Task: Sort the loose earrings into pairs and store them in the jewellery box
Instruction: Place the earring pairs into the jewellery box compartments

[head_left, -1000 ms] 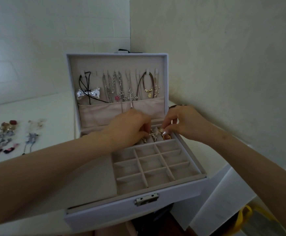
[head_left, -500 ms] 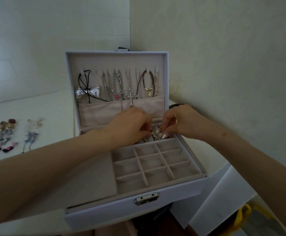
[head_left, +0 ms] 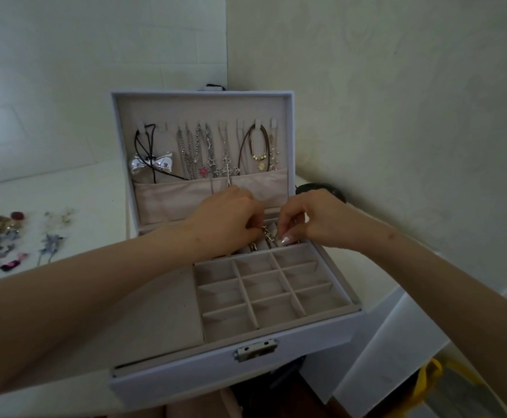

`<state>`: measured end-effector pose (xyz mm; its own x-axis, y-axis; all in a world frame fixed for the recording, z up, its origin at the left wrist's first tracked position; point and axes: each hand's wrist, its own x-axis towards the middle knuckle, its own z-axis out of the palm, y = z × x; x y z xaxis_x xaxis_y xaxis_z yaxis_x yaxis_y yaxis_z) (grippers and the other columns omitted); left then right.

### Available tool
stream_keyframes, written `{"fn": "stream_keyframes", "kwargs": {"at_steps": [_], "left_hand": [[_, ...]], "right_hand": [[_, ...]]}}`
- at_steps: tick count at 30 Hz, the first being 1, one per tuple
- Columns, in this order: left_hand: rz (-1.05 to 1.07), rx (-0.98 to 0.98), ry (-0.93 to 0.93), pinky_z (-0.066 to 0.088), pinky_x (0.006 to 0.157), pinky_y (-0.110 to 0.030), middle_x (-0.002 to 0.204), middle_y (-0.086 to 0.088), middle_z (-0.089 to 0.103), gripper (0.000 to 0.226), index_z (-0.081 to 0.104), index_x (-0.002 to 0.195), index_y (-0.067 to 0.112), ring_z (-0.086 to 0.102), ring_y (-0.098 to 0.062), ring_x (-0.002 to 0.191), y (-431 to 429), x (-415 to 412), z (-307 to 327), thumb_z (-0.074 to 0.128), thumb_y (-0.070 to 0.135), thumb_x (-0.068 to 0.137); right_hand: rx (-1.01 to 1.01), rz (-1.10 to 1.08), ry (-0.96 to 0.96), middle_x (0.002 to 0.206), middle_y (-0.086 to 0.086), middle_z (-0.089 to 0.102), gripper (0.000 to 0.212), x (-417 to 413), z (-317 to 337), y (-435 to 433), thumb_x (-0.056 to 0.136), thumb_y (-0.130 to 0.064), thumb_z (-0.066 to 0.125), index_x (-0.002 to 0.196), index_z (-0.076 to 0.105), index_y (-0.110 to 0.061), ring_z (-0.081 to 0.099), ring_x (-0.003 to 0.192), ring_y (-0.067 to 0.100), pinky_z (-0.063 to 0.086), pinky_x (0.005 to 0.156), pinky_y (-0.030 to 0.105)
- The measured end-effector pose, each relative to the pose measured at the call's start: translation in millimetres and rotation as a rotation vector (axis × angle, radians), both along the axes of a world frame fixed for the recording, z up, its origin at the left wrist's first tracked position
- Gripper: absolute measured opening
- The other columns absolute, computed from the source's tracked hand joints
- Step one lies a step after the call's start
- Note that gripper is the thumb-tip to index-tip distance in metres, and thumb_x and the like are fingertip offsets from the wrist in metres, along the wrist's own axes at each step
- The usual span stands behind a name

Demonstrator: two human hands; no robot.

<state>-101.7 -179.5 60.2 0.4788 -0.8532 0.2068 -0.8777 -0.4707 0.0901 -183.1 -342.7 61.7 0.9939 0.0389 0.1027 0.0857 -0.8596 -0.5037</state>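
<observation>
A: Nearest the camera?

B: Front wall of a pale lilac leatherette jewellery box [head_left: 186,384], open on a white desk [head_left: 89,188], with a small silver metal latch [head_left: 256,350] at its middle. Markings on the latch too blurred to read.

A: And inside?

B: Beige velvet grid tray [head_left: 276,297] in the right half, a flat beige panel in the left. Just behind the grid, a back row of slots with a few small metal studs [head_left: 253,246] standing in it.

A: Hands?

B: Both over that back row, close together. Left hand [head_left: 228,224]: fingers curled under, tips hidden behind the knuckles, so cannot tell whether gripping anything. Right hand [head_left: 312,221]: thumb and forefinger pressed together, pinching a small gold-and-silver metal earring [head_left: 269,233], held just above the slots between the two hands.

A: Farther back?

B: Upright lid [head_left: 204,107] with a pinkish fabric pocket [head_left: 180,197] across its foot. Above it, hooks hung with chain necklaces [head_left: 199,152], a silver bow pendant [head_left: 152,165] on black cord at the left, a cross pendant [head_left: 226,168], and a gold sun charm [head_left: 261,166]. Behind the right wrist, a dark rounded object [head_left: 321,187] by the wall.

A: Off to the side?

B: Far left on the desk, well apart from the box: loose earrings [head_left: 3,242] laid in two columns, in red, gold, blue-grey and pink.
</observation>
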Motion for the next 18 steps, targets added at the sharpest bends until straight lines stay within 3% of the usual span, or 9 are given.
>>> {"fn": "stream_keyframes", "kwargs": {"at_steps": [5,12,18], "left_hand": [[-0.015,-0.017,0.004,0.039,0.081,-0.032,0.088,0.007,0.042,0.011,0.061,0.089,0.020,0.046,-0.019,0.103,4.5,0.8,-0.3,0.060,0.031,0.086],[-0.033,-0.034,0.008,0.039,0.080,-0.031,0.087,0.008,0.042,0.010,0.061,0.088,0.021,0.046,-0.017,0.101,6.4,0.3,0.1,0.060,0.031,0.086],[-0.036,-0.041,0.016,0.041,0.083,-0.034,0.088,0.008,0.044,0.011,0.062,0.090,0.022,0.045,-0.016,0.101,7.8,-0.2,2.1,0.060,0.032,0.086]], "right_hand": [[0.006,-0.019,0.014,0.070,-0.011,0.063,0.023,3.5,-1.2,1.8,0.072,-0.006,0.077,0.066,0.066,-0.025,0.056,0.064,0.002,0.044,0.063,0.015],[0.062,-0.027,0.034,0.073,0.000,0.068,0.023,6.1,-1.2,1.0,0.071,0.001,0.076,0.065,0.067,-0.020,0.062,0.064,0.004,0.052,0.065,0.016],[0.046,-0.031,0.047,0.072,-0.002,0.069,0.016,5.0,4.4,2.1,0.069,-0.002,0.078,0.070,0.071,-0.016,0.061,0.062,0.001,0.050,0.063,0.015]]}}
